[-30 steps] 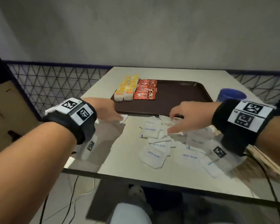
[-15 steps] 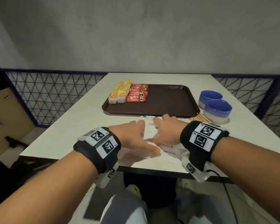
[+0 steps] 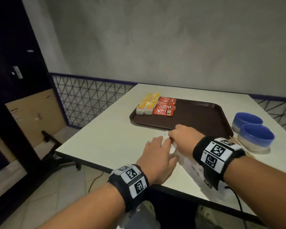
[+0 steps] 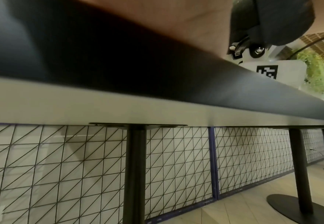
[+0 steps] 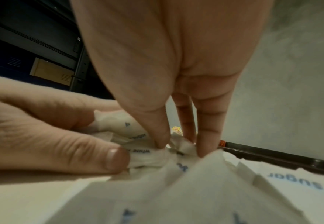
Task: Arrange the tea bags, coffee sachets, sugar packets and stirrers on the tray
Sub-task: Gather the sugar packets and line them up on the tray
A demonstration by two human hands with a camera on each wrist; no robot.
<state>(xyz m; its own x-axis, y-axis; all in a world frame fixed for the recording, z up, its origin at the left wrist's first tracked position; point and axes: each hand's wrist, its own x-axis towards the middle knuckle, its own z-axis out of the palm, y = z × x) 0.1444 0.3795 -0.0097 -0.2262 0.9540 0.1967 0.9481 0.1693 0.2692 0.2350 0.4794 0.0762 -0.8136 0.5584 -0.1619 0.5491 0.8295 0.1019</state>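
Note:
A brown tray (image 3: 196, 118) lies on the white table (image 3: 109, 138). Yellow tea bags (image 3: 147, 104) and red coffee sachets (image 3: 165, 107) are lined up at its far left. White sugar packets (image 3: 192, 169) (image 5: 205, 189) lie bunched in front of the tray. My left hand (image 3: 157, 152) and right hand (image 3: 182, 138) meet over them. In the right wrist view my right thumb and fingers (image 5: 207, 133) pinch a packet (image 5: 151, 156), and my left thumb (image 5: 99, 157) and forefinger hold packets from the left. Wooden stirrers (image 3: 236, 140) lie right of my right wrist.
Two blue bowls (image 3: 256, 136) stand at the tray's right, beside the stirrers. A wire-mesh fence (image 3: 82, 100) (image 4: 176, 166) runs behind the table at the left. The left wrist view looks under the table edge (image 4: 157, 106) at its black legs (image 4: 134, 174).
My hands, apart a second ago, have come together and bunched the spread sugar packets into a pile. The head view has swung left and pulled back.

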